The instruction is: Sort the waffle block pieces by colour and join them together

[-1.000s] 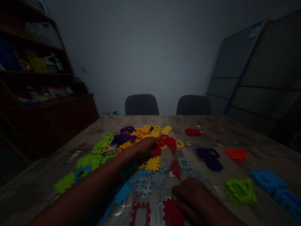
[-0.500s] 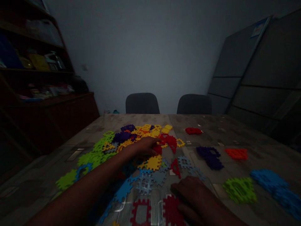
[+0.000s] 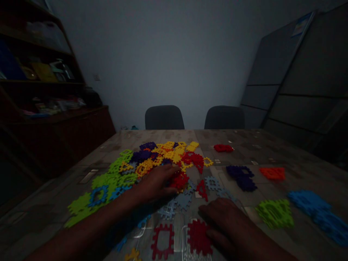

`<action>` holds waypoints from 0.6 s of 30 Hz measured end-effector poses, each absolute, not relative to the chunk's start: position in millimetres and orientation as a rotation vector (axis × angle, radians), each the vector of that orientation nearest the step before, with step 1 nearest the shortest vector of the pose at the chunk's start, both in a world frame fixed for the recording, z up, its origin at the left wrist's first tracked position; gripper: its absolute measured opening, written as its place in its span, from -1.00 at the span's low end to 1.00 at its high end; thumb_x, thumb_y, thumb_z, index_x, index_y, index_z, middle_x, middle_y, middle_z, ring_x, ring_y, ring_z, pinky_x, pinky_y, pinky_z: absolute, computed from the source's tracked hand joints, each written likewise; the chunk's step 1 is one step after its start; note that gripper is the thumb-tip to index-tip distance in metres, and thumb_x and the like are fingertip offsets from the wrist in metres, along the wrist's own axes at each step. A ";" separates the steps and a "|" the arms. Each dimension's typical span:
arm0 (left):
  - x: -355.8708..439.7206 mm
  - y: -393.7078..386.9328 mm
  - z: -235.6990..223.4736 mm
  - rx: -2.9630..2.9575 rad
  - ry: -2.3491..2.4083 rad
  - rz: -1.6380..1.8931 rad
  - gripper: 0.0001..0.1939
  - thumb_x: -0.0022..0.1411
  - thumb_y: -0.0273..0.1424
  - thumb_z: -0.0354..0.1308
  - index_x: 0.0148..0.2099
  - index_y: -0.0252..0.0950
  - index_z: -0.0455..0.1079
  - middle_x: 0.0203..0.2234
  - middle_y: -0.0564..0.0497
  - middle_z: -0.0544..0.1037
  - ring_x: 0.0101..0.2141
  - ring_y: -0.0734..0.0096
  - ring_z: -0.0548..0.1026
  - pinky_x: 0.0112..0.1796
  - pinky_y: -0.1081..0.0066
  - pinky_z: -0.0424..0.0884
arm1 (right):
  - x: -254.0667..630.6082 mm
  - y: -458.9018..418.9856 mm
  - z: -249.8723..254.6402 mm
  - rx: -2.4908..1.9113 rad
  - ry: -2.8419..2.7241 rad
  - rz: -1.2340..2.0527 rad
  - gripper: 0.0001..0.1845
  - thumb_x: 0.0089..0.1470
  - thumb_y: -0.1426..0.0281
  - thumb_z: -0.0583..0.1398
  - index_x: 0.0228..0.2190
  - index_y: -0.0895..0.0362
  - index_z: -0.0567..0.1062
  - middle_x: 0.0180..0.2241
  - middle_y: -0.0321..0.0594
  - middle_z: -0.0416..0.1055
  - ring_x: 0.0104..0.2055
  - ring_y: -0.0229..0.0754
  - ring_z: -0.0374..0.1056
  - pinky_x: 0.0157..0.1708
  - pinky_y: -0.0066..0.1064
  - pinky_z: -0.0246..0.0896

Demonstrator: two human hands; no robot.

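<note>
A dim room. On the table point(image 3: 272, 152) lies a heap of flat toothed plastic tiles point(image 3: 152, 159) in yellow, green, purple, red, blue and grey. My left hand point(image 3: 156, 181) reaches over the heap, its fingers closed on a red tile point(image 3: 179, 180) just above the table. My right hand point(image 3: 223, 217) rests palm down near the front edge, fingers curled, beside a solid red tile point(image 3: 198, 237). A red frame tile point(image 3: 162, 241) lies to the left of that one.
Sorted groups lie to the right: red point(image 3: 223, 148), purple point(image 3: 241, 177), orange point(image 3: 273, 173), green point(image 3: 274, 213), blue point(image 3: 315, 208). Two dark chairs point(image 3: 164, 117) stand at the far edge. A shelf unit point(image 3: 40, 94) is at the left, panels lean at the right.
My left hand has drawn back toward me from the middle of the heap, bringing a red tile with it. My right hand has barely moved.
</note>
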State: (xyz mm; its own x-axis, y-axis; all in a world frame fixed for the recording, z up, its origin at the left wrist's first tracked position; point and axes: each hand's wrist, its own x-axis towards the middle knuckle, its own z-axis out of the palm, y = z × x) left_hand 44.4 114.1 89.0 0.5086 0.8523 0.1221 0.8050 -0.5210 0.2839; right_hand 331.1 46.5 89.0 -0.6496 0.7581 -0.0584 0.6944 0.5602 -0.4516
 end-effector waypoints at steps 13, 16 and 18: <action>37.6 7.3 61.8 2.794 1.443 0.599 -0.44 0.41 -0.16 0.13 0.34 -0.18 0.10 0.03 -0.15 0.46 0.04 0.05 0.43 0.29 -0.37 -0.26 | 327.7 45.0 72.6 -1.146 -2.684 0.639 -0.60 0.14 0.55 0.22 0.02 0.06 0.51 0.00 -0.05 0.49 0.01 0.04 0.39 0.04 -0.07 0.31; 39.0 4.4 56.0 2.773 1.459 0.576 -0.35 0.34 -0.03 0.20 0.32 -0.20 0.14 -0.02 -0.15 0.49 0.04 -0.04 0.42 0.25 -0.46 -0.26 | 329.7 45.8 67.7 -1.120 -2.684 0.633 -0.57 0.14 0.56 0.22 0.04 0.02 0.50 0.00 -0.06 0.50 0.01 0.04 0.39 0.03 -0.06 0.32; 34.3 4.2 54.8 2.742 1.480 0.616 -0.25 0.28 0.07 0.22 0.34 -0.16 0.12 -0.01 -0.16 0.50 0.05 -0.10 0.41 0.22 -0.50 -0.18 | 331.1 47.0 65.5 -1.115 -2.691 0.632 -0.56 0.15 0.54 0.22 0.06 0.03 0.49 0.02 -0.04 0.49 0.02 0.06 0.38 0.04 -0.01 0.31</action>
